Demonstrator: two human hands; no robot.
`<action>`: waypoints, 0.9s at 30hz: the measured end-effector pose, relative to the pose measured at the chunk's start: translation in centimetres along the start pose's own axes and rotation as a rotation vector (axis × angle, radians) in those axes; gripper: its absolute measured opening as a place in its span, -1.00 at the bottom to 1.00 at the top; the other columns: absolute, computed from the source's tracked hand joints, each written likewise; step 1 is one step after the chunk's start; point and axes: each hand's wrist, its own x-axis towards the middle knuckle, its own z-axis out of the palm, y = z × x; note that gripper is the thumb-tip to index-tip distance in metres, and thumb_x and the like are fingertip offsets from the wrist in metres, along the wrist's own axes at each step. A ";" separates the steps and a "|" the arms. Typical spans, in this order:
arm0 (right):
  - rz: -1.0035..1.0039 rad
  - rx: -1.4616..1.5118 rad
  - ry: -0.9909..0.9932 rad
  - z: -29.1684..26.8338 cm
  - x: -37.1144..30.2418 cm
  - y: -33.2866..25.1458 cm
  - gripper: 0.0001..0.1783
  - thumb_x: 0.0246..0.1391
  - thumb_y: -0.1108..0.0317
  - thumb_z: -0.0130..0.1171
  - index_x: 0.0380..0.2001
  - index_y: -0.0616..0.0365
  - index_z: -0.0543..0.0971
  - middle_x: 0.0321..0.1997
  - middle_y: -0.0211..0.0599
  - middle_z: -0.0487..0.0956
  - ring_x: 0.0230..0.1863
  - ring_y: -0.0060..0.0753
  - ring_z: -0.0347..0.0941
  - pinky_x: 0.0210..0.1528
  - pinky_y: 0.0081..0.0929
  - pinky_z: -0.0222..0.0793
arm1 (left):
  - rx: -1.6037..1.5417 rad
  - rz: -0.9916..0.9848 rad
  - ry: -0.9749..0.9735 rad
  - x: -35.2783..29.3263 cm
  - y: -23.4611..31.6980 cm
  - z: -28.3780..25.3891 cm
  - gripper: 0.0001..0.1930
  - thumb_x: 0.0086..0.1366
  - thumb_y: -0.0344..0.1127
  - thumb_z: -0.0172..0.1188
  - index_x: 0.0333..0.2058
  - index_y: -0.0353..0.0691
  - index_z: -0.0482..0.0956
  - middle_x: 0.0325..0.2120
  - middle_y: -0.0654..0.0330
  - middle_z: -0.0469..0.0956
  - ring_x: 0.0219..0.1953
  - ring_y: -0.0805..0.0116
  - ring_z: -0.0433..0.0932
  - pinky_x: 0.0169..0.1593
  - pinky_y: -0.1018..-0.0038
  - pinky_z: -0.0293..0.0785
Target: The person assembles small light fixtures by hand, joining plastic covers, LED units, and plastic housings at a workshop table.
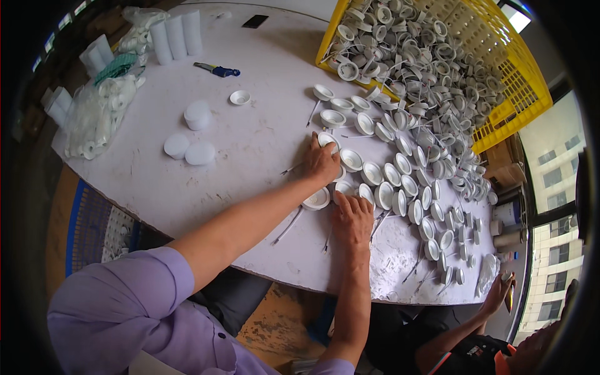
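My left hand (322,164) has its thumb and fingers closed round the rim of a white round lamp housing (327,141) standing on the table. Just nearer and to the right, my right hand (354,220) bends its fingers onto the near rim of another lamp housing (344,189); its thumb is hidden. Between my hands, a third housing shows partly beneath my left wrist. A further housing (316,198) with a thin wire lies left of my right hand. Rows of similar wired housings (409,186) spread to the right.
A yellow crate (520,84) tipped at the back right spills many housings. White discs (200,153), a single cup (240,97), a blue-handled cutter (219,70) and a bag of white parts (103,119) lie left. At right, another person's hand (498,292) holds something.
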 end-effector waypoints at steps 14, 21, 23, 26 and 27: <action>0.011 -0.047 -0.039 -3.3 -4.5 1.5 -0.55 -0.34 0.52 0.18 -0.22 0.02 0.52 -0.32 -0.34 0.54 -0.23 -0.27 0.43 -0.09 -0.30 0.28 | -0.013 -0.082 -0.059 -5.4 4.2 0.6 -0.65 0.20 -0.29 0.04 -0.01 -0.11 0.41 0.18 -0.42 -0.13 0.08 -0.28 0.26 0.06 0.21 0.32; 0.021 -0.107 -0.072 -4.2 -5.0 0.8 -0.57 -0.29 0.51 0.16 -0.20 0.01 0.51 -0.29 -0.37 0.54 -0.20 -0.29 0.43 0.04 -0.22 0.22 | -0.105 -0.117 -0.062 -5.8 4.0 0.9 -0.65 0.18 -0.31 0.01 -0.02 -0.09 0.41 0.19 -0.39 -0.14 0.12 -0.23 0.21 0.10 0.16 0.25; 0.013 -0.131 -0.098 -4.5 -4.6 0.1 -0.58 -0.26 0.48 0.15 -0.19 -0.02 0.50 -0.26 -0.41 0.54 -0.18 -0.33 0.43 0.10 -0.18 0.17 | -0.026 -0.093 -0.056 -5.4 3.8 0.4 -0.63 0.19 -0.29 0.00 0.00 -0.09 0.40 0.18 -0.41 -0.14 0.14 -0.29 0.14 0.15 0.09 0.15; 0.034 -0.127 -0.149 -5.4 -3.9 -1.3 -0.55 -0.28 0.51 0.12 -0.17 0.00 0.50 -0.22 -0.36 0.53 -0.12 -0.28 0.41 0.15 -0.13 0.11 | -0.070 -0.107 -0.122 -5.1 3.4 -0.9 -0.57 0.18 -0.26 0.00 0.06 -0.11 0.33 0.17 -0.45 -0.15 0.15 -0.37 0.09 0.16 0.04 0.12; 0.037 -0.137 -0.129 -5.9 -3.8 -1.6 -0.54 -0.28 0.52 0.10 -0.17 0.00 0.50 -0.21 -0.33 0.52 -0.10 -0.25 0.40 0.16 -0.10 0.10 | -0.078 -0.110 -0.120 -5.2 3.5 -1.5 -0.57 0.18 -0.26 0.00 0.06 -0.11 0.33 0.17 -0.45 -0.15 0.15 -0.37 0.09 0.16 0.04 0.12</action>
